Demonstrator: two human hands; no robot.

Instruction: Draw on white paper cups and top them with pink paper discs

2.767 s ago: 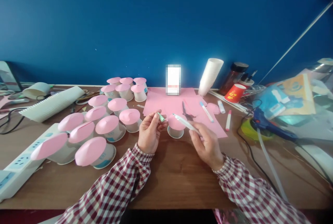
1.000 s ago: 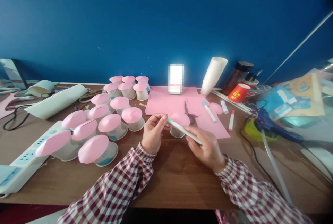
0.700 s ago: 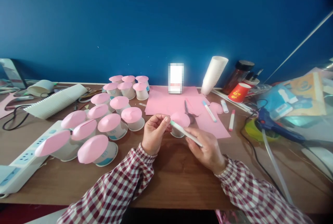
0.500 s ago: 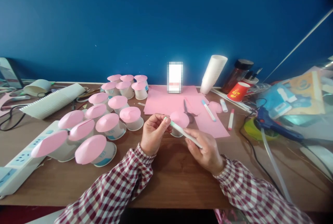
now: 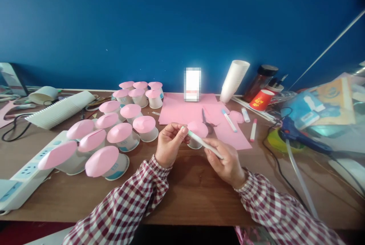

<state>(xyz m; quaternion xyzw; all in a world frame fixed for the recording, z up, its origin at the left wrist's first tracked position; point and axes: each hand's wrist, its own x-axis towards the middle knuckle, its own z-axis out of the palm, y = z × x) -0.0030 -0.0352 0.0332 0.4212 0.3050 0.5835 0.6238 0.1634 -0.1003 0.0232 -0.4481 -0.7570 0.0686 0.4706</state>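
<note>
A white marker pen (image 5: 205, 144) with a green end slants between my two hands above the table. My right hand (image 5: 226, 161) is wrapped around its white barrel. With thumb and fingers pinched, my left hand (image 5: 171, 142) grips the green cap end; whether the cap is on or off the pen I cannot tell. Just behind the pen stands a paper cup with a round pink paper top (image 5: 197, 128), partly hidden by my hands. To the left, several more paper cups with pink paper tops (image 5: 119, 132) stand in rows.
Pink paper sheets (image 5: 176, 108) and scissors (image 5: 209, 126) lie behind my hands. A stack of paper cups (image 5: 234, 79) leans at the wall. On the right are a red marker (image 5: 253, 130) and blue glue gun (image 5: 308, 140); a power strip (image 5: 31, 169) lies left.
The view has shifted very slightly, so the cups at left appear a little further right. Both hands keep almost the same hold on the marker pen.
</note>
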